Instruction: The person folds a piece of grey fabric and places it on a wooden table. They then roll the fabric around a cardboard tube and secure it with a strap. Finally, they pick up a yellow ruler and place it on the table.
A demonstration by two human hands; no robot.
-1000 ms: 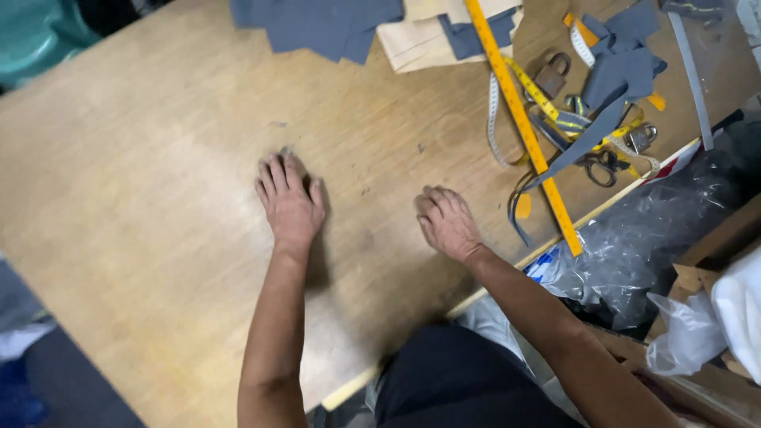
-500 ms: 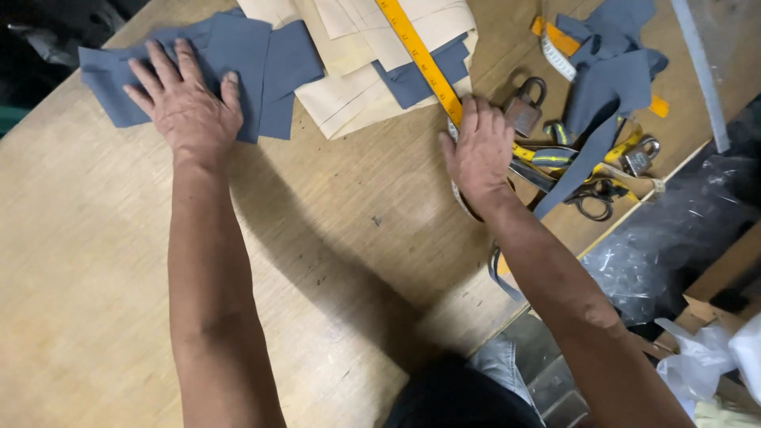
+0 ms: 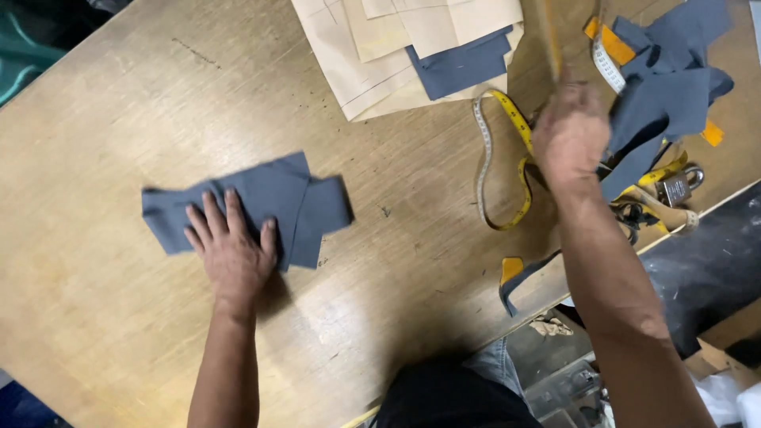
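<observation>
My left hand lies flat, fingers spread, on a small stack of grey fabric pieces in the middle of the wooden table. My right hand is closed in a fist at the table's right side, around a long yellow ruler that shows only as a blurred streak running up from the fist. A yellow and white tape measure loops on the table just left of that hand. More grey fabric scraps lie just right of it.
Beige paper patterns with a grey piece tucked under them lie at the far edge. A padlock and orange tabs sit among the right-hand scraps. A black plastic bag is beyond the table's right edge.
My left hand has dragged the grey fabric pieces from the far left corner toward the table's middle. My right hand has moved right and closed on the ruler, which now blurs with motion.
</observation>
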